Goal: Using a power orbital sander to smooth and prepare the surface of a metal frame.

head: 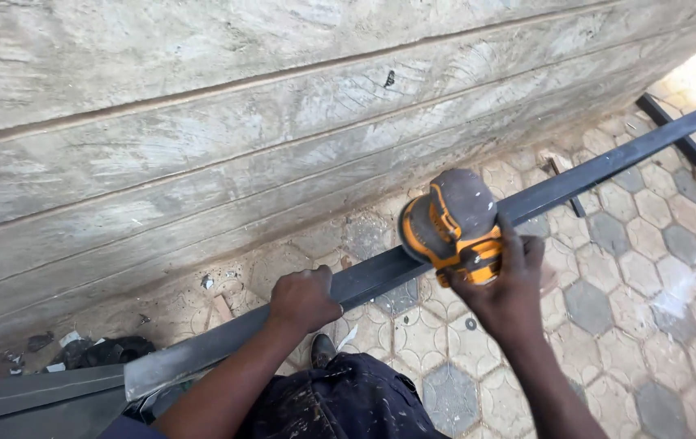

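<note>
My left hand (305, 298) is curled shut over the top edge of the bar (380, 275), a long grey square-section steel tube with a dull, dusty face; it runs slantwise from lower left to upper right, just off a rough, grooved stone wall (201, 138). My right hand (510, 289) is wrapped from below around the sander (451, 225), fingers closed on its orange plastic body; its round, scuffed grey pad faces up and sits against the bar beside my hand. Below lies paving (648, 260) of worn hexagonal blocks, sandy near the wall. A black steel frame (685, 142) rests on it at far right. My dark, paint-flecked trousers (348, 406) show at the bottom edge.
</note>
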